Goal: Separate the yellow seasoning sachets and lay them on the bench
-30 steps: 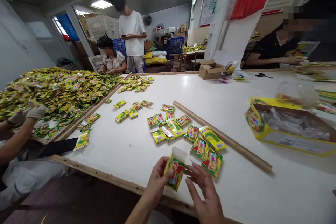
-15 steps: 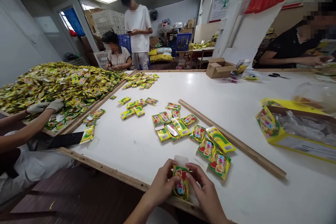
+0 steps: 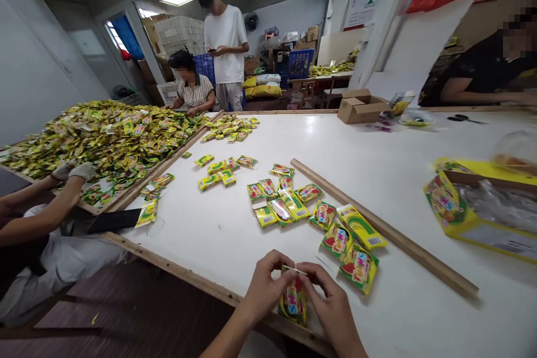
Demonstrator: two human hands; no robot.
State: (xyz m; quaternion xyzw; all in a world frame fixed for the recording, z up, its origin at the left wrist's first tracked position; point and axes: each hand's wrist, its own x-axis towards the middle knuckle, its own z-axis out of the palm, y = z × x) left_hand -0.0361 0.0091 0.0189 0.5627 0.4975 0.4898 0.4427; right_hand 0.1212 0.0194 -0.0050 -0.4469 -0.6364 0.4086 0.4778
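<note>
At the near edge of the white table [image 3: 235, 257], a small green and yellow candy box [image 3: 293, 305] with colourful lettering is between my two hands. My left hand [image 3: 267, 285] is closed on its upper left side, thumb at the top. From the other side my right hand [image 3: 329, 299] pinches the upper right, its thumb and fingertips meeting the left ones at the top flap, which now shows as a thin white edge. Just beyond lie several similar boxes [image 3: 359, 268], some overlapping, and a further loose group [image 3: 217, 173] farther left.
A wooden strip [image 3: 390, 235] lies diagonally on the table. To the right stands an open yellow display carton [image 3: 482, 229] holding clear plastic. A big heap of packs [image 3: 104, 128] fills the left, where a co-worker's gloved hands [image 3: 81, 172] reach in. Scissors [image 3: 465, 119] lie farther back.
The box's pale top flap, upright before, is now folded down under my thumbs and fingertips. My hands have drawn together at the top. The view has shifted slightly.
</note>
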